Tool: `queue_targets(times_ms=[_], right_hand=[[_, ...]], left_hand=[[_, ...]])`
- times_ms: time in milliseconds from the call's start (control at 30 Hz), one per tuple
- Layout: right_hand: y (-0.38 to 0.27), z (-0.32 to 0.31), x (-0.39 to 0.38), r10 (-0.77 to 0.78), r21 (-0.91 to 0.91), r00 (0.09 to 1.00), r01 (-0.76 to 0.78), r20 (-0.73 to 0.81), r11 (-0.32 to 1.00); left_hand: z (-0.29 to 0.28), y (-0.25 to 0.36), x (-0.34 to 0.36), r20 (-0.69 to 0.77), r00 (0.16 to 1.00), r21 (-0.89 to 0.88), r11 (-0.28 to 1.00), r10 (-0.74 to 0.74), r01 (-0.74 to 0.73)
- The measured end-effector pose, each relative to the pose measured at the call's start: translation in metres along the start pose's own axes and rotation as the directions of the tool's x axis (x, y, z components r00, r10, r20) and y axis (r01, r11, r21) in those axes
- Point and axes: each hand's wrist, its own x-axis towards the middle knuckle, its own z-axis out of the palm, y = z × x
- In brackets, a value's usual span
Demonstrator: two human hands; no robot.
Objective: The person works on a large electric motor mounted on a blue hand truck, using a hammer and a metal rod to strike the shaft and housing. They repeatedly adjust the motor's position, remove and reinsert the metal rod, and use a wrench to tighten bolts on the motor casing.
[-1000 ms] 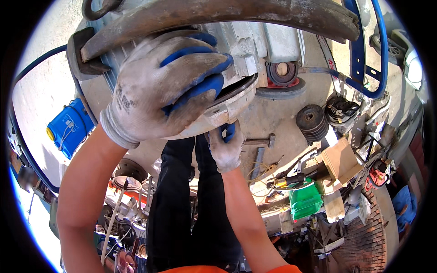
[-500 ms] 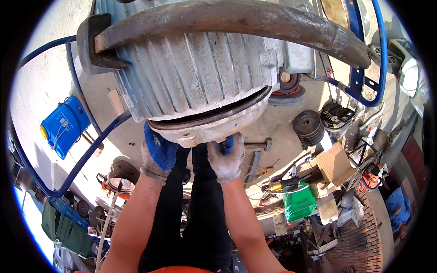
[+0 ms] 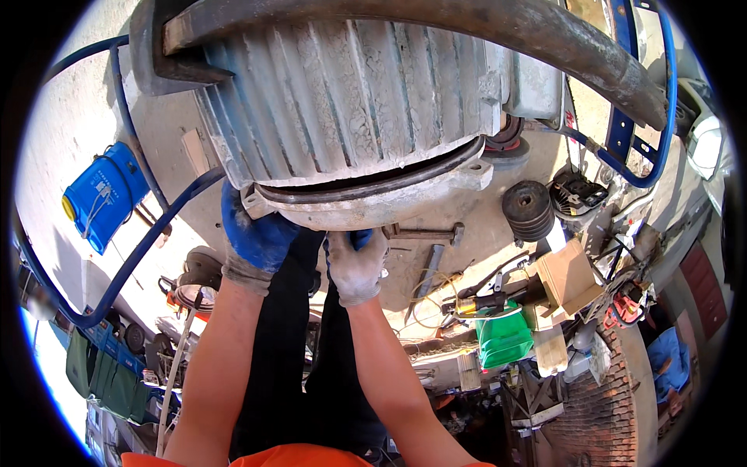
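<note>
Together, one left hand (image 3: 250,237) and one right hand (image 3: 357,265) touch one pale cover (image 3: 373,205).

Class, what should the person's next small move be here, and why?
Probably slide the right hand toward the right end of the metal cover, for steadier support: the left hand is at its left end, the right hand is below its middle, no hand is at the right lug, and a dark gap shows between cover and ribbed housing.

Bright sunlight, glare on pale floor (image 3: 82,109), hard shadows, fisheye-bent edges, black corners
</note>
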Motion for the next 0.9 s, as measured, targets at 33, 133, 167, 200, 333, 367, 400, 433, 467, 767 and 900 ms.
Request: queue_targets(times_ms=[33,133,167,200,333,367,400,433,467,767,900], right_hand=[[0.007,0.002,0.002,-0.061,-0.015,0.998,0.061,-0.013,0.998],[0.034,0.004,0.008,-0.214,-0.117,0.977,0.211,-0.018,0.970],[0.033,0.006,0.009,-0.243,-0.127,0.970,0.241,-0.006,0.962],[0.033,0.009,0.010,-0.272,-0.136,0.962,0.270,0.003,0.953],[0.034,0.015,0.010,-0.215,-0.136,0.976,0.216,0.017,0.967],[0.034,0.016,0.009,-0.176,-0.102,0.984,0.177,0.016,0.979],[0.034,0.017,0.010,-0.143,-0.069,0.990,0.143,0.014,0.987],[0.033,0.015,0.010,-0.112,-0.072,0.993,0.114,0.037,0.991],[0.031,0.015,0.009,-0.081,-0.001,0.996,0.081,0.043,0.997],[0.006,0.019,0.005,0.021,0.390,0.998,-0.040,0.053,0.920],[0.013,0.016,0.004,-0.042,0.316,0.997,0.017,0.072,0.948]], left_hand=[[0.025,0.000,-0.009,-0.051,0.997,0.019,0.999,0.051,-0.050],[0.026,-0.011,-0.009,-0.205,0.932,0.345,0.913,0.298,-0.217],[0.016,-0.015,-0.005,-0.230,0.887,0.493,0.834,0.401,-0.249],[0.004,-0.013,-0.002,-0.161,0.882,0.584,0.763,0.442,-0.276],[-0.005,0.001,0.007,-0.164,0.969,0.178,0.971,0.187,-0.157],[-0.005,0.001,0.010,-0.179,0.963,0.193,0.967,0.203,-0.168],[-0.005,0.000,0.013,-0.193,0.956,0.209,0.961,0.219,-0.178],[-0.006,-0.001,0.012,-0.214,0.948,0.225,0.956,0.235,-0.186],[-0.009,-0.001,0.010,-0.198,0.945,0.235,0.948,0.261,-0.213],[-0.005,0.000,0.013,-0.321,0.920,0.252,0.957,0.225,-0.146],[-0.005,0.002,0.010,-0.400,0.882,0.304,0.944,0.249,-0.129]])
